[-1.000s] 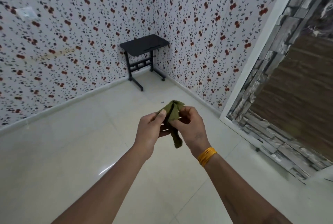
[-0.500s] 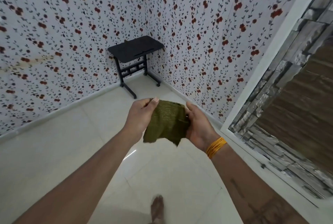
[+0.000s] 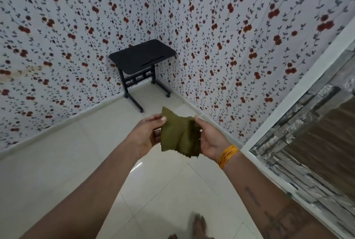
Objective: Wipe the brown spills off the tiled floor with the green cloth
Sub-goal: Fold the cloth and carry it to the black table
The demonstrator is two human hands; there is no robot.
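The green cloth (image 3: 179, 137) is held up in the air at the centre of the frame, spread partly open between both hands, its ragged lower edge hanging free above the tiled floor (image 3: 57, 171). Its left edge is pinched by the left hand (image 3: 147, 135), thumb on the near face and fingers (image 3: 157, 135) curled behind; its right edge is held by the right hand (image 3: 209, 139), the palm turned inward and the thumb laid against the fabric. A bundle of yellow thread (image 3: 226, 155) is worn at the right wrist.

The step in hand is judged to be preparation: the cloth is being opened out or refolded into a wiping pad, and no wiping has been begun. No brown spills can be made out on the pale, glossy tiles that are visible, so their place cannot be told from this view.

The next move is judged to call for the spills to be found, the body to be lowered, and the cloth to be pressed flat on the tiles under one palm.

Further out, a bare foot (image 3: 198, 224) shows blurred at the bottom edge. A small black bench (image 3: 143, 57) on castors stands in the far corner, above centre, against flowered wallpaper (image 3: 230, 27). A stone-patterned panel (image 3: 307, 133) fills the right side.
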